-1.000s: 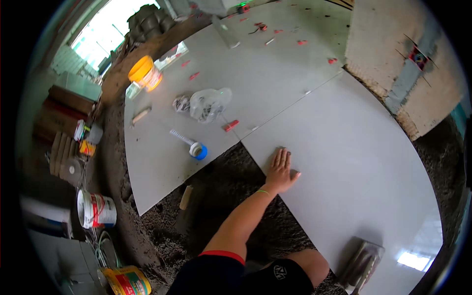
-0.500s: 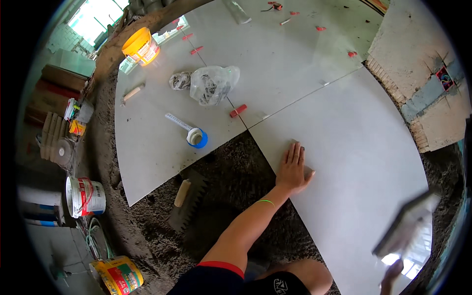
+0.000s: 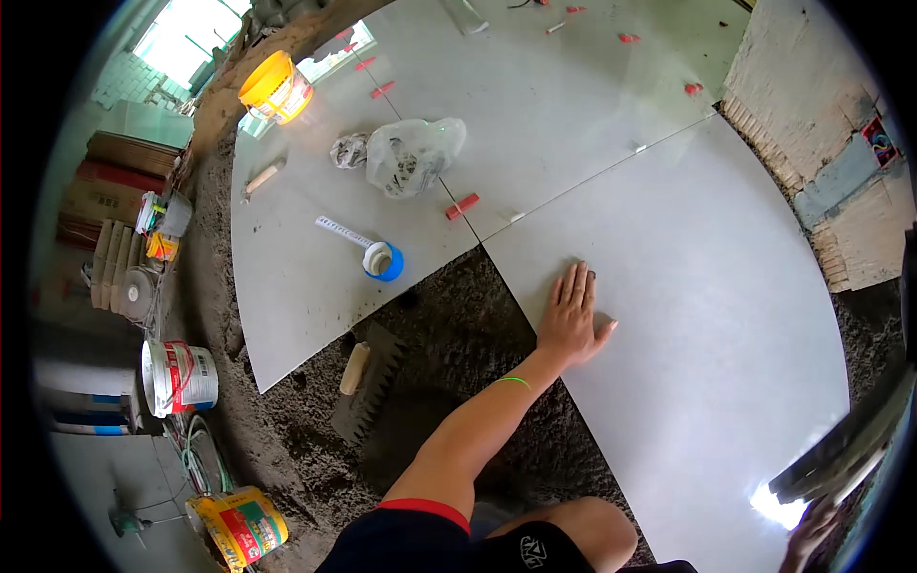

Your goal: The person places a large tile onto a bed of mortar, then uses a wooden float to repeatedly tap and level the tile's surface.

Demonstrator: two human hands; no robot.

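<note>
My left hand lies flat on a large pale grey floor tile, near its left edge, fingers spread and holding nothing. At the lower right, my right hand is closed around a dark, flat-plated tool like a float. That tool is tilted over the tile's right edge; its exact kind is unclear. Left of my forearm, a notched trowel with a wooden handle rests on the dark mortar bed. A red wedge sits across the joint between tiles beyond my left hand.
On the left tile are a white-and-blue ring with a white strip, a plastic bag, a wooden-handled tool and a yellow bucket. Further buckets, one white, one yellow, stand left. A wall bounds the right.
My right hand has swung the tool to the right, off the middle of the tile's lower part toward its edge. My left hand stays flat on the tile. The view has shifted slightly.
</note>
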